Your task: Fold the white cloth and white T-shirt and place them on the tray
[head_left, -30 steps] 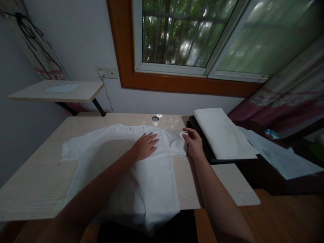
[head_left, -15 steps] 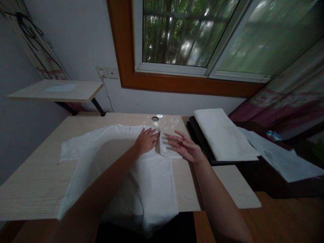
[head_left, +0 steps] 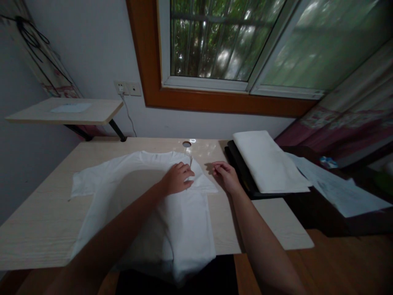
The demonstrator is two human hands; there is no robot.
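Bare table (head_left: pixel 211 149) offers a passage between the white shirt (head_left: pixel 193 229) and the black-and-white stack (head_left: pixel 270 164), partly taken up by the right grip (head_left: pixel 226 176) and forearm (head_left: pixel 258 221); at the back left, the raised shelf (head_left: pixel 102 108) and its legs (head_left: pixel 117 130) stand in the way

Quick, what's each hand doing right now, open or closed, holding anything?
Left hand: on the white shirt, fingers bent; can't tell whether it grips fabric.
Right hand: fingers curled, beside the shirt; can't tell whether fully closed.
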